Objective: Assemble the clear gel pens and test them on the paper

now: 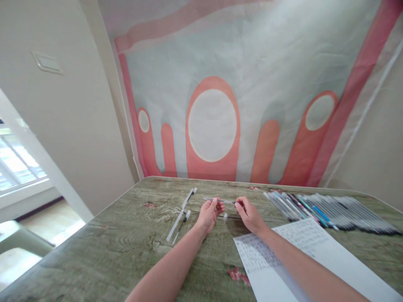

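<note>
Above the middle of the table, a slim clear pen (226,201) lies nearly level between my two hands. My left hand (210,214) is closed around its barrel, with thumb and fingers pinched. The dark right end of the pen meets the fingertips of my right hand (248,213), which is closed in a pinch there. Just below the pen, a small translucent piece (225,217) like a cap rests on the table. To the left of my left hand lie a clear pen tube (175,225), a thin refill (179,230) and another pen piece (188,199) with a dark end.
Several pens (333,209), mostly grey with a few coloured ones, lie side by side at the right. A sheet of paper with handwriting (299,239) is under my right forearm. The wood-patterned table (119,251) meets a pink and grey wall covering (245,172) at the back.
</note>
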`<state>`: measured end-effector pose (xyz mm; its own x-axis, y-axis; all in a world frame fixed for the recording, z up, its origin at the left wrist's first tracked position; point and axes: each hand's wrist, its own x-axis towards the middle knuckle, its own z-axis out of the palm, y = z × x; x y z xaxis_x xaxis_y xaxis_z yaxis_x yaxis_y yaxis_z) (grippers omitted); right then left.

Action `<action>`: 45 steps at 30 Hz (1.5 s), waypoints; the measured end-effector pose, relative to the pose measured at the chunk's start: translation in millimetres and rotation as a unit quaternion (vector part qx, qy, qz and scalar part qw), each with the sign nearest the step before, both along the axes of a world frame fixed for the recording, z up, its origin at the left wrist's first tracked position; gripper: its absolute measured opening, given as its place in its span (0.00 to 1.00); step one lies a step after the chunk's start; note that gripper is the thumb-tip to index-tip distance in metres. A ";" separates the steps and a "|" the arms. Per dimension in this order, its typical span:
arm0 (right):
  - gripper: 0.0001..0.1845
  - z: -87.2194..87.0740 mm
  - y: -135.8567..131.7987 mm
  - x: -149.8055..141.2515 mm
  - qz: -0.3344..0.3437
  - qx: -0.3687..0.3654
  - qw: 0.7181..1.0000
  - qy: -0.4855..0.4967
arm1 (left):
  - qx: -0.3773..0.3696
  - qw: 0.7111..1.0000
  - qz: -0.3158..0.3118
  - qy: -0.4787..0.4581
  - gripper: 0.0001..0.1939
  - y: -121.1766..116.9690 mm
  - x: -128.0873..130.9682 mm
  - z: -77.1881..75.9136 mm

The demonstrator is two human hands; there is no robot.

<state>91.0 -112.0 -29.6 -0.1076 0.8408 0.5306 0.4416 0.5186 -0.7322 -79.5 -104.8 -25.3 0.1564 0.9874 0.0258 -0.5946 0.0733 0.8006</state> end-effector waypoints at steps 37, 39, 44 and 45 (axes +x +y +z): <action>0.21 0.1 1.3 1.3 0.040 -0.058 0.997 -0.012 | 0.003 1.000 -0.010 0.021 0.13 -3.4 3.4 -0.3; 0.21 -1.5 1.2 1.2 0.039 -0.069 0.997 0.005 | 0.003 1.000 -0.011 0.013 0.13 -4.3 4.7 -0.3; 0.18 0.7 -0.9 1.4 0.016 -0.027 0.999 -0.006 | -0.003 1.000 -0.016 0.011 0.12 -6.5 6.9 -0.8; 0.18 1.1 -0.7 1.5 0.010 -0.021 1.000 -0.020 | -0.004 1.000 -0.017 0.018 0.13 -6.7 7.0 -0.8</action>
<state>92.6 -112.7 -28.5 -0.1440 0.8600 0.4895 0.4604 0.4961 -0.7361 -72.6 -111.5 -26.1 0.1910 0.9815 0.0109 -0.5626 0.1003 0.8206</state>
